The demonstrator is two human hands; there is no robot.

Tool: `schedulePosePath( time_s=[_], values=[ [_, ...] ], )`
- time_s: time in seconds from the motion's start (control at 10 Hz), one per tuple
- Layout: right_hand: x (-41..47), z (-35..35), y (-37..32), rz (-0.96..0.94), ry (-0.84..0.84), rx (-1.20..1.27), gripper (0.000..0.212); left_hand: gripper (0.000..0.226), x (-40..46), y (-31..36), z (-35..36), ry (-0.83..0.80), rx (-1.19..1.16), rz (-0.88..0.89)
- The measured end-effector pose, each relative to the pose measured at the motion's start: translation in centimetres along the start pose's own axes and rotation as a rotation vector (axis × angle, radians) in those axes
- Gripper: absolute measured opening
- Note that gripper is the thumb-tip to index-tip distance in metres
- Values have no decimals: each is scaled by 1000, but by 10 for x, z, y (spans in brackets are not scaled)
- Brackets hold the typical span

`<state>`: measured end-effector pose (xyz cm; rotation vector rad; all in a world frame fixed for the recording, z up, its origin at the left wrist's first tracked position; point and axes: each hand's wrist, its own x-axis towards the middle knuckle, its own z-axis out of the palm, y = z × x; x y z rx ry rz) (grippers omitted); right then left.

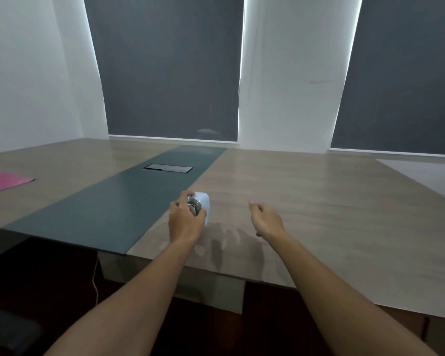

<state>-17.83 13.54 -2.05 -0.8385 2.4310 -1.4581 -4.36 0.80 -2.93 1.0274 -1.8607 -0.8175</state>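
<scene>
My left hand (pixel 185 222) grips a small white object with a shiny metal part (pixel 202 205), held just above the wooden table (pixel 319 201). The fingers curl over its metal top. My right hand (pixel 266 218) hovers a short way to the right of it, fingers relaxed and slightly curled, holding nothing. What the white object is I cannot tell; the left hand hides part of it.
A dark green strip (pixel 118 204) runs across the table with a cable hatch (pixel 168 168) set in it. A pink sheet (pixel 3 182) lies at the far left, a white sheet (pixel 427 176) at the right. Dark blinds cover the windows behind.
</scene>
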Motion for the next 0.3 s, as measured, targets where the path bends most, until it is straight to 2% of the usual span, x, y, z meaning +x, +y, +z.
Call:
schedulePosePath(
  time_s=[0.2,0.3],
  values=[
    [8,-29,32,-91,229,-198,41,48,-8,-17,6,9,121,32],
    [8,-50,47,-74,277,-296,44,60,-10,-15,4,46,181,32]
  ],
)
